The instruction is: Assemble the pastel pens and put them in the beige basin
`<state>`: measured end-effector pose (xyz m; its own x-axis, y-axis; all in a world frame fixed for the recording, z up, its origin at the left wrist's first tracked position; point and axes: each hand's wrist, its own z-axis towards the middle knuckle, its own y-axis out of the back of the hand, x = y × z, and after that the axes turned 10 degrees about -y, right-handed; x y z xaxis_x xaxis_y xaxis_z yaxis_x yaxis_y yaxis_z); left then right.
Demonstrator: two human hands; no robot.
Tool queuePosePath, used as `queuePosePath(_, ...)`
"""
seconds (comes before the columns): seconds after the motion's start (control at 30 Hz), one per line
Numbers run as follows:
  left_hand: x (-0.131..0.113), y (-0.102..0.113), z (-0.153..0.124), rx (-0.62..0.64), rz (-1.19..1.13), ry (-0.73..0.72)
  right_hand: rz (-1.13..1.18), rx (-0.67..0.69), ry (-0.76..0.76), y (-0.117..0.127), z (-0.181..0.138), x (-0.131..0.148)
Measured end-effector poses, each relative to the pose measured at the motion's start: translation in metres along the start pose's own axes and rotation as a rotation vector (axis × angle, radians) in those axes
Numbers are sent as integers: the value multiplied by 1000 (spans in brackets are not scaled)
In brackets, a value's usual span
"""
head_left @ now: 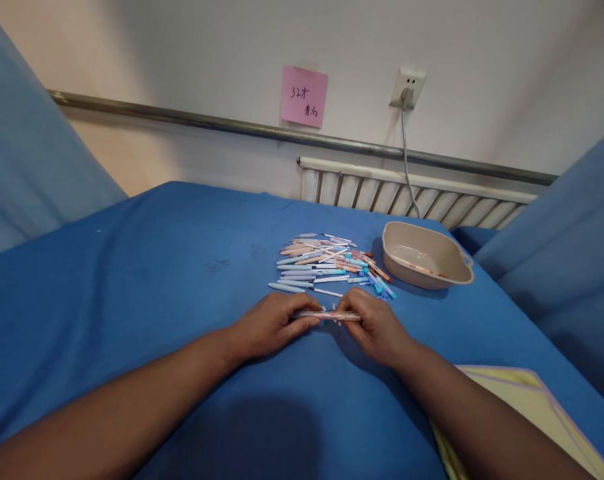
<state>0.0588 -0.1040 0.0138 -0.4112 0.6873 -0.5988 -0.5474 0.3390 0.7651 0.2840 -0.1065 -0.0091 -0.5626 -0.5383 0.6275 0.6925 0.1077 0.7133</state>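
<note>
The left forearm (132, 420) and right forearm (472, 413) come nearest, cut by the frame; the right covers part of a yellow cloth (537, 407). Left hand (269, 325) and right hand (377, 328) grip a patterned pen (327, 315) crosswise between them, its ends hard to make out. Blue sheet (132, 280) spreads wide leftward. Beyond lie overlapping pen pieces (312, 263), near a beige tray (417, 250).
</note>
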Motion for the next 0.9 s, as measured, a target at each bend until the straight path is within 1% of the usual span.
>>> queuePosePath(0.1,0,1,0,-3,-13,-10,23,-25,-15,1,0,3)
queuePosePath(0.17,0,3,1,2,-21,-13,16,-6,-2,1,0,4)
queuePosePath(0.27,0,5,2,20,-31,1,-70,39,47,2,3,4)
queuePosePath(0.4,3,7,3,30,-38,39,-173,45,61,4,7,2)
queuePosePath(0.57,3,9,5,56,-18,65,-168,47,9,4,11,3)
queuePosePath(0.73,6,9,6,109,12,89,-144,59,-43,1,16,3)
queuePosePath(0.8,9,10,6,110,37,99,-120,-3,-84,1,18,3)
queuePosePath(0.87,12,13,8,82,61,118,-73,-123,-127,1,19,3)
queuePosePath(0.9,13,16,10,42,75,130,-41,-188,-136,1,19,4)
